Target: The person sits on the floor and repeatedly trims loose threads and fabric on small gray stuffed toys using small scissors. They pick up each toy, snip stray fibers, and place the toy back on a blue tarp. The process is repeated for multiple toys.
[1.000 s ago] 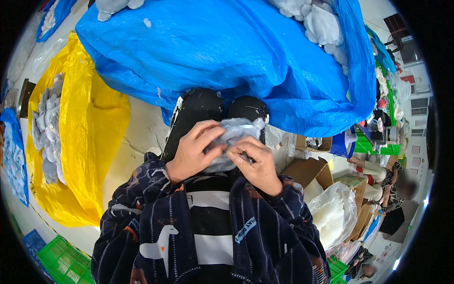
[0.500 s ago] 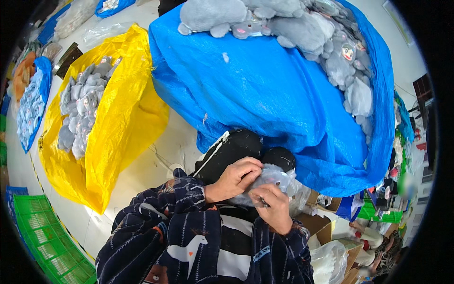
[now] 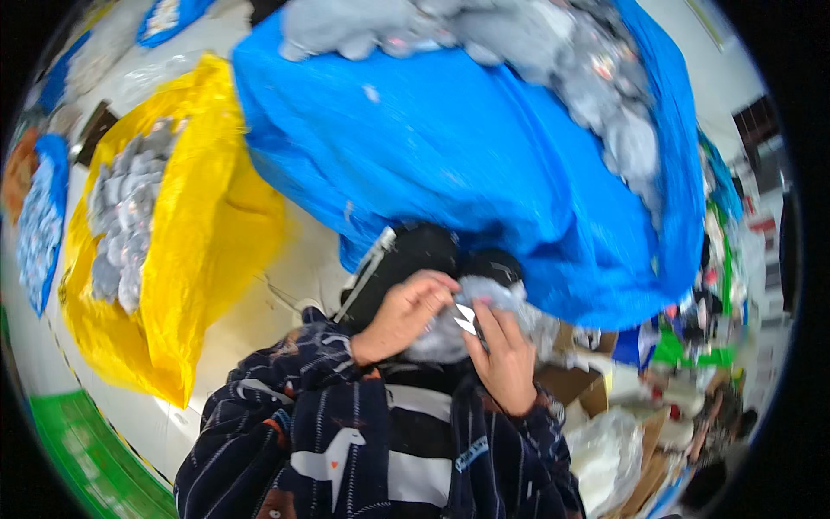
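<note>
A grey plush toy [image 3: 437, 339] rests in my lap, blurred and partly covered by both hands. My left hand [image 3: 405, 313] is at its upper left side, thumb and fingertips pinched together; what they pinch is too small to make out. In my right hand [image 3: 503, 356], at the toy's right side, is a small shiny metal tool [image 3: 465, 318], held between thumb and fingers. Its tip is close to the left fingertips, and motion blur hides its exact kind.
A big blue sack [image 3: 415, 147] lies ahead, with grey plush toys [image 3: 527, 39] along its far and right edges. At the left a yellow sack [image 3: 216, 208] holds more of them. A green crate [image 3: 95, 458] stands lower left; a cardboard box [image 3: 575, 385] is at right.
The metal tool now shows its bright face beside my left fingertips; before, it was mostly hidden in my right hand. My right fingers have straightened. The whole view has shifted and blurred.
</note>
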A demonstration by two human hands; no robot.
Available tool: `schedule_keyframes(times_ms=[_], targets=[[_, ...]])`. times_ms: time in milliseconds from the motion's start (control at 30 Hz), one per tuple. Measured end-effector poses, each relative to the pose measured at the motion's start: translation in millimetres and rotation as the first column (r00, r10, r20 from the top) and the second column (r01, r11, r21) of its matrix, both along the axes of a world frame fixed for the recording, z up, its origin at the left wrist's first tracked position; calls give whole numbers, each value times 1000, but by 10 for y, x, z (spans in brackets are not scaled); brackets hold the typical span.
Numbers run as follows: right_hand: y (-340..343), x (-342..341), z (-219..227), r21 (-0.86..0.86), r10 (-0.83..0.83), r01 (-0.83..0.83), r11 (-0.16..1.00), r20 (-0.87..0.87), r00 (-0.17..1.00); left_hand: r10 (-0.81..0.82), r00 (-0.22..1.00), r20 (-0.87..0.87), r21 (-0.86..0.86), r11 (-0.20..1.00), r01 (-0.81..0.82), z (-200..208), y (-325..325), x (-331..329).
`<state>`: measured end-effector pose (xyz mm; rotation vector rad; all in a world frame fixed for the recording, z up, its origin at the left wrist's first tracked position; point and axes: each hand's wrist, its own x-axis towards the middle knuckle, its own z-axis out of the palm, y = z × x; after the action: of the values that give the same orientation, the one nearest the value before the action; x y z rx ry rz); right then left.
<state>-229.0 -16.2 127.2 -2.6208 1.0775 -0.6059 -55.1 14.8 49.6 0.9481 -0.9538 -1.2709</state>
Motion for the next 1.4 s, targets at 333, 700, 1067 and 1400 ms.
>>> schedule_keyframes(times_ms=[333,700,1067,1400], targets=[[65,-12,-126,-167,-131,120,979,-54,990,43,990,135,-53,998,-36,107,54,-54],[-61,-214,-239,255,-330,261,931,281,901,-14,961,-277,124,991,50,-63,-5,65],[-102,-489,-732,876,-738,44,480,376,560,-111,967,230,159,984,75,-317,-54,129],[-202,-297,-38,136,-122,75,988,382,916,-106,854,510,-48,987,151,59,33,-84]])
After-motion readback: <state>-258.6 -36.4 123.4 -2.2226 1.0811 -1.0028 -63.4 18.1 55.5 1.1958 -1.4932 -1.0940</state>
